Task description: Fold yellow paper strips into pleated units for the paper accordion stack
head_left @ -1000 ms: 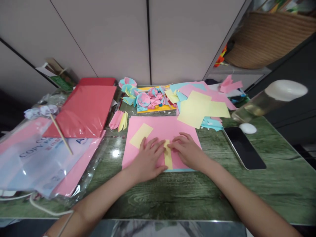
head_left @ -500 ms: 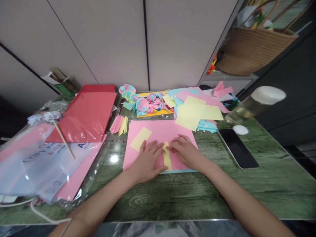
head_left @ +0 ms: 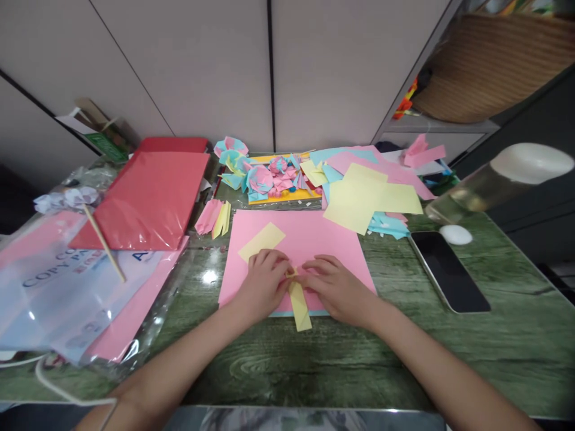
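Between my two hands is a narrow folded yellow paper strip [head_left: 300,306], its near end hanging over the front edge of the pink paper sheet [head_left: 309,230]. My left hand [head_left: 268,278] pinches the strip's far end between thumb and fingers. From the other side, my right hand [head_left: 340,286] has its fingers closed at that same end; the fingertips partly hide the fold there. A flat yellow paper rectangle [head_left: 263,239] lies on the pink sheet just beyond my left hand. A blue sheet edge shows under the pink one.
Folded pink and yellow papers [head_left: 215,218] lie left of the sheet. Behind are paper flowers [head_left: 258,179] and loose yellow sheets [head_left: 359,197]. A phone [head_left: 449,272], a white oval object [head_left: 456,234] and a bottle [head_left: 489,179] stand right; a red folder [head_left: 148,197] and plastic-wrapped copy paper [head_left: 90,287] lie left.
Both hands have gone from lying flattened over the strip to pinching its far end. The strip's near end has come toward me, past the sheet's edge. The camera view has shifted slightly.
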The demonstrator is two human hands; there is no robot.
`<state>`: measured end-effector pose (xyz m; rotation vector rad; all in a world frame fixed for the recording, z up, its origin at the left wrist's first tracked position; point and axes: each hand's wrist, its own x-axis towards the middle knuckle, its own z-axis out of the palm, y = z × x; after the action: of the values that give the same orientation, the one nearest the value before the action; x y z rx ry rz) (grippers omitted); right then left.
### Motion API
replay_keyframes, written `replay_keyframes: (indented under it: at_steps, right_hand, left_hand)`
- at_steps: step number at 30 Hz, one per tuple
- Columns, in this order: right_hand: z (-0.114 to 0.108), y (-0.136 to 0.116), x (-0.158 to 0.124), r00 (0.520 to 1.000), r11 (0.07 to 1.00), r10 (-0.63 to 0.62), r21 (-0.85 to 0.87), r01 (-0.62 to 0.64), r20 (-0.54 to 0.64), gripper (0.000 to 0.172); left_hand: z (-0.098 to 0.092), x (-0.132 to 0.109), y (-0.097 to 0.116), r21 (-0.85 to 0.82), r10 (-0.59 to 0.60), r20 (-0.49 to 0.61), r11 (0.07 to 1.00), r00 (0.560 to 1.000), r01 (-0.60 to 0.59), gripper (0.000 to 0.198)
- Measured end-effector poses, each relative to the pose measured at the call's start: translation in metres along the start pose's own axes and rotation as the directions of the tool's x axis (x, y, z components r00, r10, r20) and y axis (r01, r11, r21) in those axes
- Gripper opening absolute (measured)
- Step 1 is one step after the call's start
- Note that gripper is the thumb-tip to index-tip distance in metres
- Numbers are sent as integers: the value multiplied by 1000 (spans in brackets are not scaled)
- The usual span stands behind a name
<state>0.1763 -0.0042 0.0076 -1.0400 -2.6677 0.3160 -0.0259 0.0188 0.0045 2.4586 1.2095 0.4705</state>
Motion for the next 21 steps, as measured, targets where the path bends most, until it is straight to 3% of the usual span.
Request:
replay_keyframes:
  at_steps: [6,13,18,21]
  right_hand:
    - [0,1,1,986,983,116,158,-96,-121,39]
    - [-2,-2,1,969,951,188,276,-139,-161,32]
    - [-13,-10,0,913,829,391,476,-292,-120,32]
    - [-14,-10,0,927,913,309,338,-227,-212,29]
  left_hand:
    - [2,0,0,-46,8,24,999,1000,-6,7]
    - [0,2,-4,-158,66,-52,985,996,-73,8]
    - [-4,-6,-1,-247,49,-297,961,953,-127,4]
    - [-5,-13,0,-246,126,-439,936,890,-254,4]
